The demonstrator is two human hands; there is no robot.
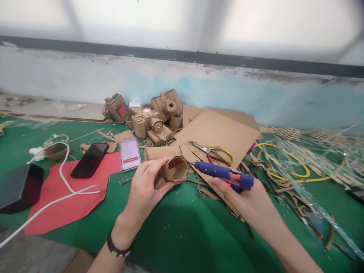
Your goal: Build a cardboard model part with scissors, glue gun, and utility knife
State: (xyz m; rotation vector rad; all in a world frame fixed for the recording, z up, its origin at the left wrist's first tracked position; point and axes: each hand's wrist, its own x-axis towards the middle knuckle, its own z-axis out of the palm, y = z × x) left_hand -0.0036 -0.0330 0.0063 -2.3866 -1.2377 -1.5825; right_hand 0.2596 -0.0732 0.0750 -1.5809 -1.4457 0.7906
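Observation:
My left hand [148,182] wraps around a short cardboard tube [176,169], its open many-sided end facing me. In my right hand [244,197] is a blue hot glue gun [218,170], with a small red light glowing on it. The gun points left, and its nozzle is at the tube's right rim; whether the two touch I cannot tell. Just behind the tube lies a curved cardboard piece [163,152]. Scissors [213,151] with yellow and red handles rest on cardboard sheets [216,131] beyond the gun.
Several cardboard camera models [150,121] stand against the wall. On the left are a black phone [89,160] on red paper [71,204], a lit phone [130,153], a white cable [64,178] and a dark box [21,187]. Cardboard scraps, yellow tubing [301,167] and thin sticks clutter the right.

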